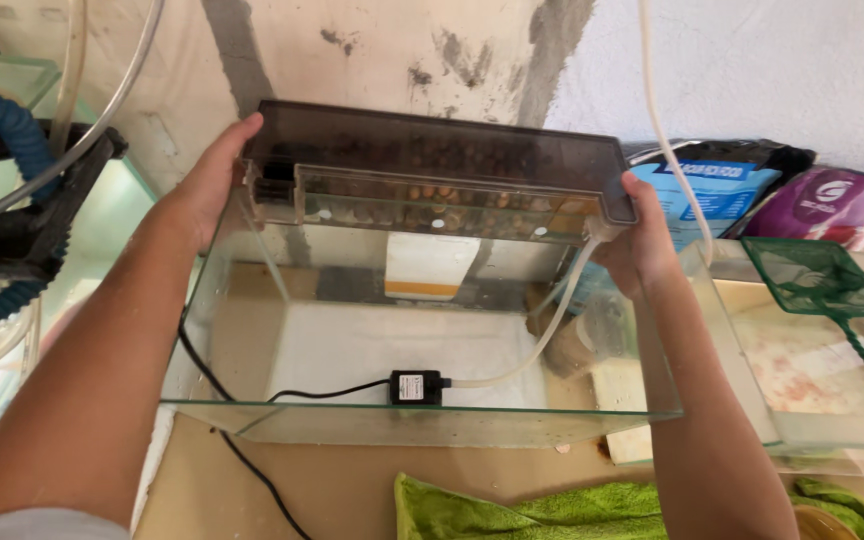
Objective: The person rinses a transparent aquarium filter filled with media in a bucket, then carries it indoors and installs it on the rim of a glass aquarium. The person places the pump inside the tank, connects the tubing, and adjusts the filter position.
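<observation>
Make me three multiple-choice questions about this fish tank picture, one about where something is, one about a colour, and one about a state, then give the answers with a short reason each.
1. Where does the small black pump lie?
A. On the floor of the glass tank
B. On the green towel
C. Inside the net

2. What colour is the towel in front of the tank?
A. Blue
B. Green
C. White

3. How is the dark filter box held?
A. By one hand only
B. By nobody, resting on the floor
C. By both hands, one at each end

Answers:
1. A, the pump sits on the tank bottom with its cable and a clear hose attached.
2. B, the cloth at the lower edge is bright green.
3. C, the left hand is at the left end and the right hand at the right end, at the tank's top rear rim.
</observation>
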